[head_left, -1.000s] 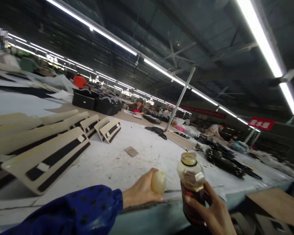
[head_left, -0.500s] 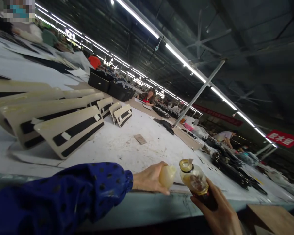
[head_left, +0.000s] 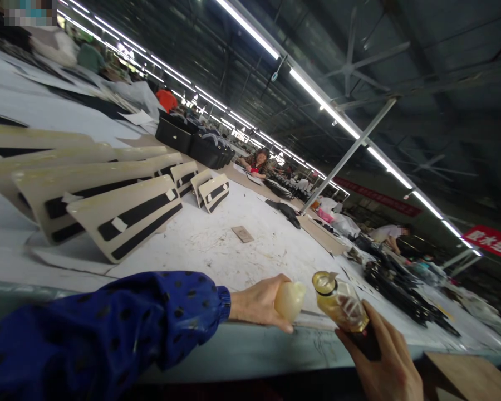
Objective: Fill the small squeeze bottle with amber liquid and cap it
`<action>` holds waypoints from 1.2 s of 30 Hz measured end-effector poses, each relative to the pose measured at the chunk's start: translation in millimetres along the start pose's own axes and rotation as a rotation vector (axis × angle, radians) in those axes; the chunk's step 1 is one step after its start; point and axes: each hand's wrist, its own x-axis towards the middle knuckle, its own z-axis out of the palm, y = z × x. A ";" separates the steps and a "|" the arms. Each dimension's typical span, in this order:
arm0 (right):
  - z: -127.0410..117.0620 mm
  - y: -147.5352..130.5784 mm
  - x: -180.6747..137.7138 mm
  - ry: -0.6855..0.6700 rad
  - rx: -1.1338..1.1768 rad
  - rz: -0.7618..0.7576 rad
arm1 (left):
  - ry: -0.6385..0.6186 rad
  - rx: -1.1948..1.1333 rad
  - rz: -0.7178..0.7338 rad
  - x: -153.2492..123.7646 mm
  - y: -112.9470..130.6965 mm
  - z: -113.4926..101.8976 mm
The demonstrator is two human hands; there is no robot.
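The bottle (head_left: 341, 303), a clear plastic one with amber-brown liquid and its mouth uncovered, was tilted toward the left, held low around its body by the right hand (head_left: 386, 365) just past the near edge of the table (head_left: 242, 245). Just beside its mouth, not quite touching, sat the pale translucent cap (head_left: 290, 299), pinched in the fingers of the left hand (head_left: 259, 303), whose blue dotted sleeve (head_left: 108, 334) ran along the table edge.

With the open bottle leaning that far, liquid looked liable to slop out onto the table or floor if the right hand tipped it further. The cap, gripped only at its rim, could also slip and roll away.

Farther out on the table lay a row of cream panels with black stripes (head_left: 127, 217), a small brown card (head_left: 242, 234), and black bags (head_left: 194, 142); other people worked at tables beyond.
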 end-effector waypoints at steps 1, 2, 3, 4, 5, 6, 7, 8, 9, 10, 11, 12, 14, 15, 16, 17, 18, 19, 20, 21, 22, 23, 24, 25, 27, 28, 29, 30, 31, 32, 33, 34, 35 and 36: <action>-0.8 -1.1 0.9 0.003 -0.018 -0.010 | -0.002 0.002 0.002 0.0 0.0 -0.2; -1.4 -1.4 1.4 0.007 -0.036 -0.023 | -0.001 0.004 0.003 -0.2 0.3 -0.3; -1.7 -1.0 1.6 0.015 -0.049 -0.035 | 0.000 0.006 0.003 -0.5 0.8 -0.5; -1.8 0.1 1.5 0.024 -0.056 -0.044 | 0.003 0.007 0.002 -0.9 1.4 -0.7; -1.7 1.7 1.2 0.037 -0.056 -0.051 | 0.005 0.007 0.001 -1.6 2.2 -0.7; -1.4 3.5 0.8 0.047 -0.050 -0.053 | 0.009 0.005 0.000 -2.3 3.0 -0.7; -1.2 5.3 0.6 0.056 -0.042 -0.055 | 0.016 0.003 0.000 -3.1 3.7 -0.6; -1.0 6.7 0.5 0.057 -0.038 -0.058 | 0.025 0.001 0.001 -3.8 4.3 -0.6; -1.0 7.7 0.7 0.053 -0.041 -0.064 | 0.031 -0.001 0.002 -4.5 4.7 -0.5; -1.0 8.1 1.1 0.049 -0.045 -0.070 | 0.033 -0.003 0.003 -4.9 5.0 -0.5; -1.2 8.0 1.6 0.045 -0.049 -0.077 | 0.032 -0.005 0.002 -5.2 5.3 -0.6; -1.4 7.4 2.2 0.041 -0.053 -0.081 | 0.028 -0.008 0.002 -5.4 5.5 -0.8; -1.8 5.6 3.0 0.042 -0.055 -0.083 | 0.018 -0.017 0.005 -5.7 5.9 -1.3; -2.0 4.6 3.3 0.045 -0.052 -0.083 | 0.018 -0.023 0.006 -5.9 6.0 -1.5; -2.1 3.8 3.5 0.045 -0.051 -0.086 | 0.019 -0.029 0.009 -6.0 6.1 -1.6; -2.1 3.2 3.8 0.045 -0.051 -0.091 | 0.020 -0.032 0.012 -6.2 6.1 -1.6; -2.0 2.8 4.1 0.046 -0.055 -0.100 | 0.019 -0.034 0.013 -6.4 5.9 -1.6; -1.9 2.7 4.5 0.046 -0.061 -0.115 | 0.018 -0.032 0.012 -6.5 5.6 -1.5; -1.8 2.8 5.1 0.051 -0.070 -0.129 | 0.016 -0.029 0.012 -6.5 5.2 -1.3; -1.7 3.2 5.7 0.056 -0.079 -0.144 | 0.017 -0.024 0.010 -6.6 4.7 -1.2; -1.6 3.8 6.3 0.060 -0.085 -0.158 | 0.019 -0.020 0.009 -6.6 4.3 -1.0; -1.7 4.4 6.9 0.062 -0.087 -0.171 | 0.019 -0.018 0.008 -6.6 3.9 -0.8; -2.0 4.8 7.4 0.064 -0.086 -0.182 | 0.018 -0.020 0.008 -6.5 3.5 -0.6; -2.6 5.0 8.0 0.065 -0.085 -0.192 | 0.019 -0.022 0.009 -6.3 3.2 -0.4; -4.5 3.9 9.2 0.068 -0.078 -0.188 | 0.014 -0.023 0.008 -5.2 2.3 0.1; -5.7 2.6 10.0 0.070 -0.074 -0.176 | 0.011 -0.022 0.006 -4.4 1.7 0.2; -6.9 0.9 10.8 0.073 -0.072 -0.162 | 0.010 -0.020 0.004 -3.5 1.1 0.3; -8.1 -1.0 11.7 0.074 -0.069 -0.149 | 0.009 -0.020 0.001 -2.7 0.5 0.3; -9.0 -3.0 12.5 0.077 -0.067 -0.144 | 0.007 -0.023 -0.002 -2.0 0.1 0.2; -9.8 -4.9 13.3 0.075 -0.067 -0.141 | 0.007 -0.026 -0.003 -1.6 0.0 0.0; -10.5 -6.7 14.0 0.071 -0.068 -0.142 | 0.007 -0.030 -0.003 -1.6 0.2 -0.2; -10.9 -8.1 14.5 0.068 -0.069 -0.142 | 0.008 -0.033 -0.002 -2.0 0.6 -0.4; -11.2 -9.1 14.8 0.067 -0.068 -0.136 | 0.011 -0.035 0.000 -2.7 1.3 -0.6; -11.3 -9.5 15.0 0.063 -0.069 -0.133 | 0.014 -0.036 0.001 -3.6 2.2 -0.7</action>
